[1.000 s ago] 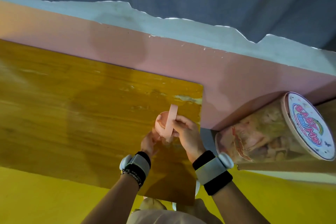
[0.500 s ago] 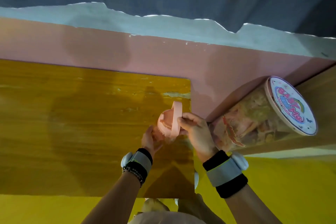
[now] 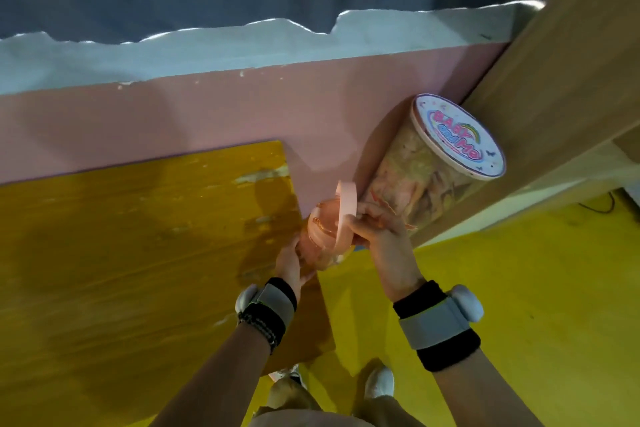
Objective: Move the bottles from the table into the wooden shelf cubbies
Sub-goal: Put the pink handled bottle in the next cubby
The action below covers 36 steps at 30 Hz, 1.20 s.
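Note:
A pink bottle (image 3: pixel 320 229) with a pink loop handle on its lid hangs just past the right edge of the wooden table (image 3: pixel 138 253). My right hand (image 3: pixel 379 236) grips its handle and lid from the right. My left hand (image 3: pixel 289 262) holds the bottle's lower body from below. The wooden shelf (image 3: pixel 568 80) rises at the right, its cubbies not visible from here.
A tall clear jar (image 3: pixel 426 180) with a white printed lid stands against the shelf's side and the pink wall (image 3: pixel 207 121). The yellow floor (image 3: pixel 519 288) spreads between table and shelf. My feet show at the bottom.
Both hands have carried the pink bottle rightward, off the table's corner toward the jar and shelf. The view has turned right, bringing the shelf in.

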Each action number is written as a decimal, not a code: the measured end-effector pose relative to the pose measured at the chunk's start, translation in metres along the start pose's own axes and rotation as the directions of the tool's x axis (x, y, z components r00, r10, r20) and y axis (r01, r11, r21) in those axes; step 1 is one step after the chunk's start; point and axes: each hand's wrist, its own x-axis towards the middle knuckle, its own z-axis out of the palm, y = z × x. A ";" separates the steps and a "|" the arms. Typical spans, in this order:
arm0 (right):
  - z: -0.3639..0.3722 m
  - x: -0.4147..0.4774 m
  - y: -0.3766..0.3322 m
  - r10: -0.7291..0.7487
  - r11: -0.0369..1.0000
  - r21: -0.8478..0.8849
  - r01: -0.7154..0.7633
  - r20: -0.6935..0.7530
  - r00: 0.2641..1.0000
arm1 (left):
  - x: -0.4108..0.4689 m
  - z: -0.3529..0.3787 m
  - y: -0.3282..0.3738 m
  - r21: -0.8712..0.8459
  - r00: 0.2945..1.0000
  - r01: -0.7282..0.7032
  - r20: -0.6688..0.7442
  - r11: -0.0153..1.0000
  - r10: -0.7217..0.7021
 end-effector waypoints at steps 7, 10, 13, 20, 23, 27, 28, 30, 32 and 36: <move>-0.098 -0.024 -0.005 -0.026 0.996 0.082 0.033 -0.080 0.996 | -0.027 0.081 -0.043 0.124 0.998 -0.028 0.055 0.992 0.021; -0.144 -0.040 -0.011 -0.056 0.995 0.081 0.063 -0.082 0.995 | -0.041 0.116 -0.073 0.137 0.998 -0.037 0.051 0.990 0.030; -0.195 -0.053 -0.018 -0.082 0.993 0.085 0.088 -0.068 0.994 | -0.059 0.157 -0.105 0.147 0.996 -0.056 0.075 0.987 0.046; -0.313 -0.088 -0.036 -0.152 0.985 0.068 0.160 -0.111 0.982 | -0.104 0.258 -0.166 0.200 0.990 -0.084 0.129 0.976 0.059; -0.349 -0.098 -0.044 -0.174 0.978 0.087 0.188 -0.149 0.973 | -0.118 0.292 -0.182 0.231 0.982 -0.098 0.179 0.968 0.057; -0.391 -0.104 -0.052 -0.199 0.967 0.112 0.228 -0.218 0.955 | -0.127 0.332 -0.196 0.264 0.976 -0.101 0.214 0.959 0.044; -0.402 -0.103 -0.054 -0.205 0.965 0.114 0.237 -0.237 0.950 | -0.128 0.343 -0.197 0.269 0.975 -0.093 0.222 0.959 0.032; -0.422 -0.100 -0.058 -0.208 0.961 0.122 0.250 -0.278 0.938 | -0.127 0.365 -0.199 0.284 0.971 -0.083 0.240 0.955 0.013; -0.436 -0.095 -0.062 -0.207 0.958 0.131 0.257 -0.308 0.929 | -0.125 0.383 -0.198 0.301 0.969 -0.088 0.245 0.950 0.012; -0.476 -0.078 -0.070 -0.221 0.955 0.106 0.275 -0.361 0.906 | -0.121 0.432 -0.201 0.351 0.966 -0.085 0.258 0.933 -0.009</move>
